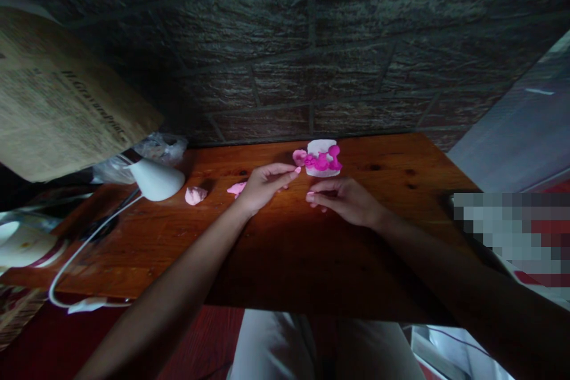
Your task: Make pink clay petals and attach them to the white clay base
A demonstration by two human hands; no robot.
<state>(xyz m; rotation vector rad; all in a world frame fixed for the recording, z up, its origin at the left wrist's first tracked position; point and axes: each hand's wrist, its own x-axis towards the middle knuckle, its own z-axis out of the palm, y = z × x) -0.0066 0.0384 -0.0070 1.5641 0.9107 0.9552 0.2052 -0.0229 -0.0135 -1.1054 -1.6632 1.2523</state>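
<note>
My left hand [269,187] is closed in a pinch, with a small bit of pink clay [298,170] at its fingertips. Opposite it, my right hand [347,200] also has thumb and finger pressed together; a pale pink spot shows at the tips, too small to tell what it is. Just beyond both hands lies a white flat piece [321,146] with bright magenta clay shapes [321,161] on it. A lighter pink round clay piece [300,157] touches its left side. Partly behind my left hand is a pink clay lump [236,188]. Farther left sits a pale pink lump [196,195].
The wooden table [392,190] meets a dark brick wall [276,41]. At left stands a lamp with a white base [158,179], printed shade [66,89] and white cord [66,261]. Clear plastic [164,147] lies behind it. A white cup-like container [27,243] is at far left.
</note>
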